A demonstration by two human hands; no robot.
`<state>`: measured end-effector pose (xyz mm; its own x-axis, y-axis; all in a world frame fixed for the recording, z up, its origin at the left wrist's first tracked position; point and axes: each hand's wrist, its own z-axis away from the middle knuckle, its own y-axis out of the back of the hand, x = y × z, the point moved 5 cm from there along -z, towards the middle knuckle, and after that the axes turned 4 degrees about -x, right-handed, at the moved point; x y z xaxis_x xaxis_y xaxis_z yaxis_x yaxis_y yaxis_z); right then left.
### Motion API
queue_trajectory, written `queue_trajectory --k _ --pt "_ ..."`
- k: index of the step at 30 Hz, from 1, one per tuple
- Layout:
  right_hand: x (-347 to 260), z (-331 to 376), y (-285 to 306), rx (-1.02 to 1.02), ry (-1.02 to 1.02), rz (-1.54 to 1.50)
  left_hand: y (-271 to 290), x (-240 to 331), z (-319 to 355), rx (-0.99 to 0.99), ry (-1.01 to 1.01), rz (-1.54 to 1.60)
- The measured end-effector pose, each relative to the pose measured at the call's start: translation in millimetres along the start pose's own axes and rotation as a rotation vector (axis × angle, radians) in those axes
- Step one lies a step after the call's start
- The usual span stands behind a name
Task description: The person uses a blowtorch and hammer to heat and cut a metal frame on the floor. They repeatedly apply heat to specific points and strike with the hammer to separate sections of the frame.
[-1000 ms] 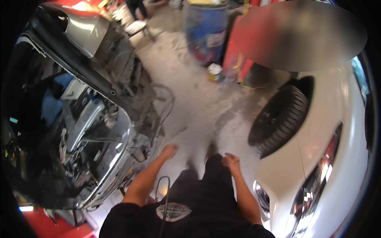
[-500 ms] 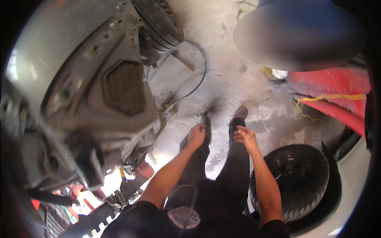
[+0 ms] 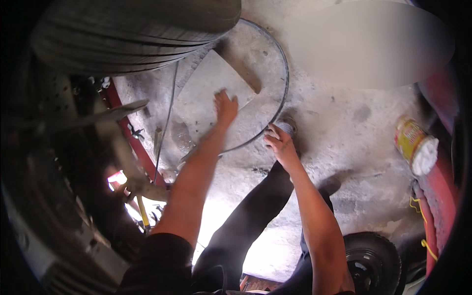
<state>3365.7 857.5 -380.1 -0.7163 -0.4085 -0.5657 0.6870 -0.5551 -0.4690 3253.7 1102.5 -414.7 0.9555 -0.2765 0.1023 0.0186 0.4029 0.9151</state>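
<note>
My left hand (image 3: 226,108) reaches forward over a flat grey slab (image 3: 204,73) on the concrete floor. Its fingers look spread, with nothing seen in them; whether they touch the slab I cannot tell. Closer to me and to the right, my right hand (image 3: 280,143) hangs in front of my shoe (image 3: 286,125). The fingers there are loosely bent and apart, and no held thing shows. A black hose (image 3: 287,73) curves round the slab and passes behind my right hand.
A large tyre (image 3: 132,44) fills the upper left, above dark vehicle parts and a red bar (image 3: 142,155). At right, a yellow and red can (image 3: 410,140) with white stuff on top stands by red metal (image 3: 445,184). Another wheel (image 3: 371,263) lies lower right.
I have stepped forward and turned left, so the tyre, slab and hose appear nearer. My left hand has stretched out over the slab; my right hand has come forward too.
</note>
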Motion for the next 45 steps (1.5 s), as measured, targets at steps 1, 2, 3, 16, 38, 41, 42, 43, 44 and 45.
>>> queue_trajectory --k 1,2,3,16,38,41,42,43,44,45 --pt "15.7 -24.5 4.3 0.033 -0.026 -0.011 -4.1 -3.5 -31.4 -0.046 -0.005 0.006" --pt "21.4 -51.2 -4.0 0.044 -0.031 -0.040 5.0 -15.4 -78.3 -0.042 -0.084 -0.064" --pt "24.3 -73.3 -9.0 0.062 -0.060 -0.106 12.7 -19.2 -113.9 0.020 -0.106 -0.107" --pt "60.3 -151.9 -47.5 0.287 -0.163 -0.587 25.5 36.9 -212.6 -0.245 -0.068 -0.426" --pt "21.0 12.2 -70.2 0.268 0.310 0.444 200.2 239.4 224.3 0.120 -0.242 0.561" --pt "-26.4 64.0 -84.6 0.372 0.394 0.445 274.7 250.1 319.8 0.186 -0.308 0.661" --pt "-55.9 87.0 -78.7 0.407 0.383 0.437 289.7 249.4 348.2 0.112 -0.258 0.826" --pt "-103.8 127.6 -77.0 0.416 0.293 0.400 310.0 247.2 379.6 0.137 -0.359 0.812" --pt "-126.6 160.7 -88.9 0.415 0.194 0.293 339.2 243.9 414.1 0.169 -0.457 0.751" --pt "-153.5 194.8 -93.4 0.431 0.106 0.208 360.3 234.8 452.5 0.143 -0.480 0.691"
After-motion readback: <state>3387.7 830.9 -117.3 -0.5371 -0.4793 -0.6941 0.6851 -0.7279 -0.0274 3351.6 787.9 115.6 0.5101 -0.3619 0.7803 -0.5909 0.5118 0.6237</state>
